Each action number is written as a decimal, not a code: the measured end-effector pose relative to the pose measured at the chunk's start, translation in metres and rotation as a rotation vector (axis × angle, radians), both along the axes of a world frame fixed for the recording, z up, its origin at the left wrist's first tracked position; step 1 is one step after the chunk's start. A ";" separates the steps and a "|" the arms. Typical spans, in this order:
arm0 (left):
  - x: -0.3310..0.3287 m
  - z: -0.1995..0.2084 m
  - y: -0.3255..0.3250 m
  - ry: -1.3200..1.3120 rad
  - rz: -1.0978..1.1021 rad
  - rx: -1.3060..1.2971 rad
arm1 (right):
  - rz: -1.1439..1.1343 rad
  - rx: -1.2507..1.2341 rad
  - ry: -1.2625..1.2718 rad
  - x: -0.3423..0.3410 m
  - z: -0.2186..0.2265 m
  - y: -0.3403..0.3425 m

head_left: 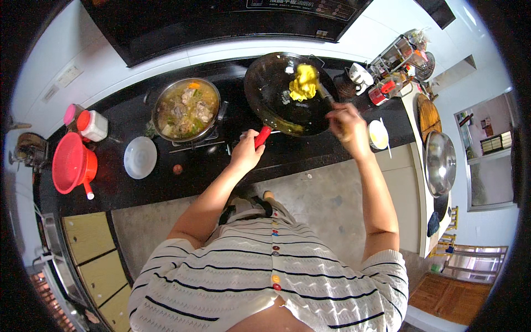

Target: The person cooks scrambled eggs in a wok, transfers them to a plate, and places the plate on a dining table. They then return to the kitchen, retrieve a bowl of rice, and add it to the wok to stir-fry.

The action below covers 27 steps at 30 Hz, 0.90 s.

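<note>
black counter (pixel 110 193) runs along the white wall (pixel 105 74), with the dark wok (pixel 263 88) standing ahead of you. your left hand (pixel 246 150) is closed around its red handle (pixel 263 136), likely to steady it against the utensil's push. your right hand (pixel 348 124) curls firmly round the utensil (pixel 326 96), forearm reaching forward, elbow slightly bent. yellow, egg-like food (pixel 303 87) lies toward the wok's right side, at the utensil's blurred head.

Left hand (pixel 247 148) grips red handle (pixel 263 136) of black wok (pixel 271 91); right hand (pixel 348 126) holds utensil (pixel 325 95) at yellow food (pixel 303 84).
</note>
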State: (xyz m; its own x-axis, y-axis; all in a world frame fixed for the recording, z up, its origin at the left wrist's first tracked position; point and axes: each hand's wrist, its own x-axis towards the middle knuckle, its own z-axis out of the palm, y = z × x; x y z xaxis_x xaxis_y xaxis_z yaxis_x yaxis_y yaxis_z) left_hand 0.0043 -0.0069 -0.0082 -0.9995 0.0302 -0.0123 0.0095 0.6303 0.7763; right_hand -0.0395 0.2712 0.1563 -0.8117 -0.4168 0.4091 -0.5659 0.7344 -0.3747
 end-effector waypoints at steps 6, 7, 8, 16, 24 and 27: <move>0.002 -0.004 0.000 -0.001 -0.004 0.018 | 0.270 0.338 -0.124 0.044 0.001 -0.030; 0.002 -0.008 -0.002 0.015 -0.013 0.022 | 0.243 0.303 -0.117 0.050 0.007 -0.030; 0.002 -0.011 -0.004 0.031 -0.021 0.026 | 0.179 0.203 -0.141 0.052 0.012 -0.031; 0.008 0.006 0.000 0.027 -0.018 0.043 | -0.261 -1.162 -0.370 0.024 -0.097 0.007; -0.009 0.077 0.086 0.452 -0.073 -0.046 | -0.212 -1.381 -0.349 0.000 -0.166 0.055; -0.032 0.109 0.182 0.309 -0.292 0.223 | -0.229 -1.443 -0.349 0.003 -0.172 0.054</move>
State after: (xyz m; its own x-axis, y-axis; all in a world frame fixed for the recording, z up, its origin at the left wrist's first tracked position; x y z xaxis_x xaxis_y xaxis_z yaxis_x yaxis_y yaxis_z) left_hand -0.0279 0.1752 0.1005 -0.9046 0.2787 0.3225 0.4129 0.3849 0.8254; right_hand -0.0360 0.3256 -0.0157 -0.9423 0.3108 0.1241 -0.2256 -0.3161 -0.9215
